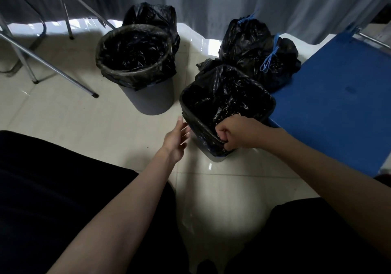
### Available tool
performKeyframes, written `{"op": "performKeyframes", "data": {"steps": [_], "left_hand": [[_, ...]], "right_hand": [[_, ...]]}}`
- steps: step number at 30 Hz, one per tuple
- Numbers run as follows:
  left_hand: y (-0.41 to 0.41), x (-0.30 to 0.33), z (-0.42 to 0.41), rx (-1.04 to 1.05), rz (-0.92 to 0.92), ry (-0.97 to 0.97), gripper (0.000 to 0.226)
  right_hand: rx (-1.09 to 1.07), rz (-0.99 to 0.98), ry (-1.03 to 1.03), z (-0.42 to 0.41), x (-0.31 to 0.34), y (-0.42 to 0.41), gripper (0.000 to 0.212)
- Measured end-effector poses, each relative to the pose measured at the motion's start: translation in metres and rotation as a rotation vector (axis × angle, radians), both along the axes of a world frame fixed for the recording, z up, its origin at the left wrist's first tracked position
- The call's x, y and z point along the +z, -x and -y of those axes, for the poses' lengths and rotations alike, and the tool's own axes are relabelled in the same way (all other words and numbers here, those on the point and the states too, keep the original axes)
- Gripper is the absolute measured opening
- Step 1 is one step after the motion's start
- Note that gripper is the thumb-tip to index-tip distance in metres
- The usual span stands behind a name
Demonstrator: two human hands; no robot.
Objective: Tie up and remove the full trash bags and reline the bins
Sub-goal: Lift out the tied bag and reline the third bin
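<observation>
The fingers of the right hand (237, 133) are curled tight on the black liner (224, 100) where it folds over the near rim of the square bin (213, 157), thumb and knuckles pressed against the plastic at that edge. The left hand (176, 140) hangs just beside the bin's left corner with its fingers straight and apart, holding nothing; whether the fingertips touch the liner is hard to tell. The liner looks seated on the near and left sides, but at the back it stands up in a loose peak, so relining here seems unfinished. Behind and to the left, the round bin (152, 102) already wears its liner turned over the rim, and a bulging black bag (150, 13) sits behind it. Two tied bags with blue drawstrings (258, 47) rest on the tiled floor (84, 121) near the curtain (211, 3), next to a blue chair seat (338, 96). The risk: pulling the near edge down hard with one hand could drag the loose back edge off its rim, tear the thin plastic, or tip the light bin towards the person, since nothing braces its far side.
</observation>
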State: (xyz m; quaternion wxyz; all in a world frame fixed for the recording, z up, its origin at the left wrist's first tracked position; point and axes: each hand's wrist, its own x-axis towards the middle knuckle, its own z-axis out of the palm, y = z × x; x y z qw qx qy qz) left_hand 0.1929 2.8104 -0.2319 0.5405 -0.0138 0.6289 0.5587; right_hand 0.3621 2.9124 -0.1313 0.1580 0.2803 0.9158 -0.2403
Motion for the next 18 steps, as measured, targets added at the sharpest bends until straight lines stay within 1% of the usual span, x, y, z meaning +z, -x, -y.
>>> {"op": "performKeyframes", "data": {"steps": [3, 7, 12, 14, 15, 16, 18], "left_hand": [[0.005, 0.0, -0.01, 0.045, 0.015, 0.007, 0.031], [0.013, -0.003, -0.016, 0.051, 0.02, 0.014, 0.024], [0.018, -0.006, -0.021, -0.008, -0.008, 0.176, 0.024], [0.02, -0.009, -0.018, -0.06, -0.074, 0.256, 0.024], [0.023, -0.011, -0.018, -0.048, -0.141, 0.274, 0.023], [0.026, -0.008, -0.019, 0.004, -0.229, 0.272, 0.021], [0.036, 0.006, -0.026, 0.154, -0.461, 0.186, 0.013]], "right_hand": [[0.005, 0.055, -0.009, -0.007, 0.0, -0.011, 0.029], [0.025, 0.075, 0.047, -0.013, -0.001, -0.018, 0.035], [0.094, 0.101, 0.056, -0.016, -0.002, -0.019, 0.034], [0.107, 0.114, 0.03, -0.018, 0.001, -0.019, 0.034], [0.112, 0.132, 0.009, -0.02, 0.003, -0.019, 0.033], [0.109, 0.152, -0.012, -0.021, 0.005, -0.02, 0.032], [0.045, 0.154, -0.027, -0.025, 0.008, -0.022, 0.031]]}}
